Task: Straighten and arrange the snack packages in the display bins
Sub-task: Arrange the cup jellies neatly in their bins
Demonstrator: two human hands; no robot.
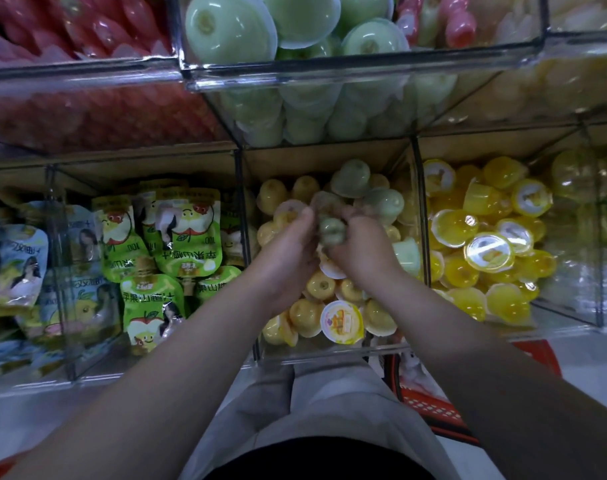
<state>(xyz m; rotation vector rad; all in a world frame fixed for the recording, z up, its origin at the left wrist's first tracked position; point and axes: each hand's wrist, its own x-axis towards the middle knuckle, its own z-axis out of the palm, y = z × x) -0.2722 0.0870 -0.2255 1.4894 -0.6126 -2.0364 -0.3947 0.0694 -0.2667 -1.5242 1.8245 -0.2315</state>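
Right hand (360, 252), left hand (288, 252) clasp blurred green cup (331, 230).

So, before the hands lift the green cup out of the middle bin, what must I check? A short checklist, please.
1. Grip: left hand and right hand hold the green cup between them: ok.
2. Lid of that cup unbroken: cannot tell, it is blurred.
3. Middle bin sorted: not ok, other green cups lie among the yellow cups.
4. Room in the upper bin, which holds green cups: cannot tell.
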